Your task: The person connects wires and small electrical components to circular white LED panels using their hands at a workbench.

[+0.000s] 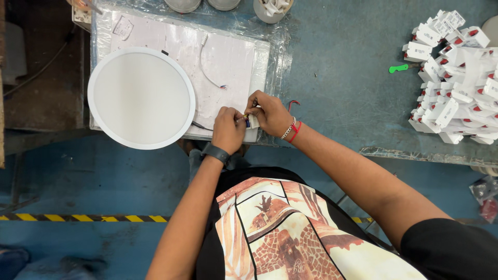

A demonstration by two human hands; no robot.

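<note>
From the head camera, both hands meet at the near edge of a blue surface (337, 78). The left hand (228, 129), a dark band on its wrist, is closed with pinching fingers on a small part (252, 121), white with a touch of blue, and the right hand (270, 114), wearing a bead bracelet and red thread, pinches the same part from the other side; the part sits between the two sets of fingertips, so little of it shows. A thin dark wire (199, 126) runs from the hands towards a round white lamp (141, 97) lying just to the left, which overlaps a white panel (228, 57) wrapped in clear film. A loose white lead (207, 72) with bared ends lies on that panel, and a small pale label (123, 27), roughly rectangular, sits near its far left corner. Well to the right lies a heap of small white blocks (456, 78) with red tabs, with a green-handled tool (399, 68) just left of it. A yellow-and-black striped tape (83, 218) crosses the floor below.
</note>
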